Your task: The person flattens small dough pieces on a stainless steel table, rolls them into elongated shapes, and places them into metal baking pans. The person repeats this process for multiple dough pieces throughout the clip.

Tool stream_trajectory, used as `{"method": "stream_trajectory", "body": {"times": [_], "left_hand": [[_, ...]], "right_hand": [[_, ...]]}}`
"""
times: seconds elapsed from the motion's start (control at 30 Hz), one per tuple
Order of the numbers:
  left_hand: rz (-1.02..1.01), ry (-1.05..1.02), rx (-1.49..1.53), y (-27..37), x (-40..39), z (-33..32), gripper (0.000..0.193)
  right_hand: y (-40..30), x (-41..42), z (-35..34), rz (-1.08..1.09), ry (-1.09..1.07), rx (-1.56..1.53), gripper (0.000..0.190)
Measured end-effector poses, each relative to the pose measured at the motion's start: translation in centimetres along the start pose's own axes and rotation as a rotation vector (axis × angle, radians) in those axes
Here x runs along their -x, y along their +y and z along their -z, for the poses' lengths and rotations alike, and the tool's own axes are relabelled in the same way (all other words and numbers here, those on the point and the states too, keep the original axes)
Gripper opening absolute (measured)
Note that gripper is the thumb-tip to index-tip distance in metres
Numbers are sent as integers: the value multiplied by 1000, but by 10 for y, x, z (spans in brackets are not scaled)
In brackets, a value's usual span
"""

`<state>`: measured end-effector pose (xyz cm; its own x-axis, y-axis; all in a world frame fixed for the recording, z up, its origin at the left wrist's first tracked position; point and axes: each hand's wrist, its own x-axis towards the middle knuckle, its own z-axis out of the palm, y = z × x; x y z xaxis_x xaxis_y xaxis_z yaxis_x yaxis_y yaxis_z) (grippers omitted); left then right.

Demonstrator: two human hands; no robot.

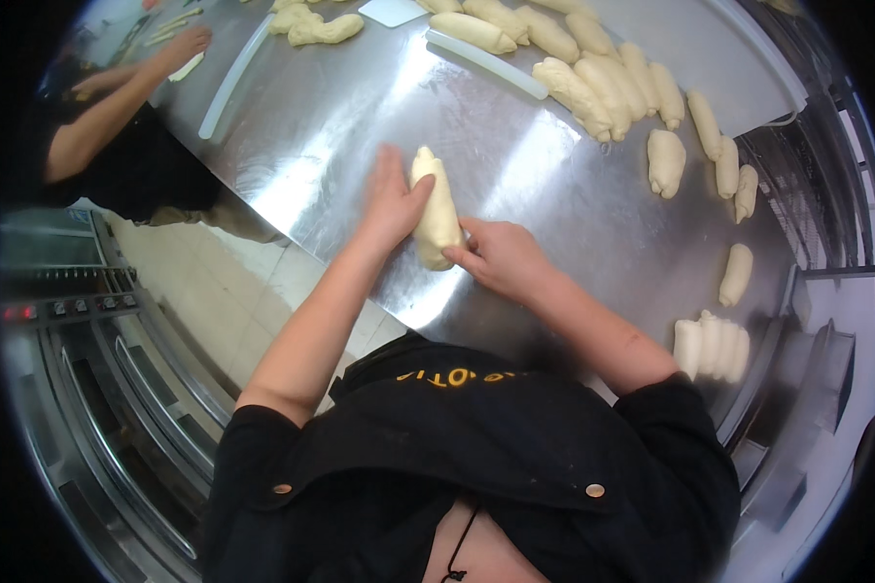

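Note:
An elongated, rolled piece of dough point(437, 211) lies on the stainless steel table point(321, 138) in front of me. My left hand point(396, 195) is at its left side, the thumb resting on the dough and the other fingers apart and blurred. With thumb and fingers, my right hand point(499, 255) pinches the near right end of the same piece. Many similar dough rolls point(612, 87) lie grouped at the far right of the table, and a single shorter roll point(666, 163) sits nearer. Down the right edge are more single rolls point(736, 275) and a row of rolls side by side point(712, 346).
A co-worker's hand point(189, 45) touches dough at the far left. Two translucent plastic strips point(237, 76) point(487, 64) and a white scraper point(392, 11) lie on the table, near a dough lump point(313, 25). A metal oven point(102, 350) stands at the lower left.

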<state>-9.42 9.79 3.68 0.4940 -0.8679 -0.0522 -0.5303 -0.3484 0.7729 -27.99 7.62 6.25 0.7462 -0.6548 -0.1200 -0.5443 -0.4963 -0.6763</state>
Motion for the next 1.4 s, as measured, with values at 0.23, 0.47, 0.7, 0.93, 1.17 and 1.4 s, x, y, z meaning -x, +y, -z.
{"method": "stream_trajectory", "body": {"times": [0.23,0.47,0.7,0.93,1.17,1.4], "left_hand": [[-471,20,-393,-7,29,-10,77],[-473,-373,-685,13,13,-29,72],[-452,-155,-204,1,28,-1,65],[-172,-374,246,2,11,-14,52],[-664,354,-257,3,27,45,40],[-483,61,-605,-16,60,25,65]], "right_hand": [[74,-78,52,127,541,358,38],[114,-182,61,-49,459,728,36],[111,-149,44,-90,426,564,28],[95,-84,42,67,470,447,33],[54,-64,45,407,412,317,38],[45,-30,5,506,380,383,44]]}}
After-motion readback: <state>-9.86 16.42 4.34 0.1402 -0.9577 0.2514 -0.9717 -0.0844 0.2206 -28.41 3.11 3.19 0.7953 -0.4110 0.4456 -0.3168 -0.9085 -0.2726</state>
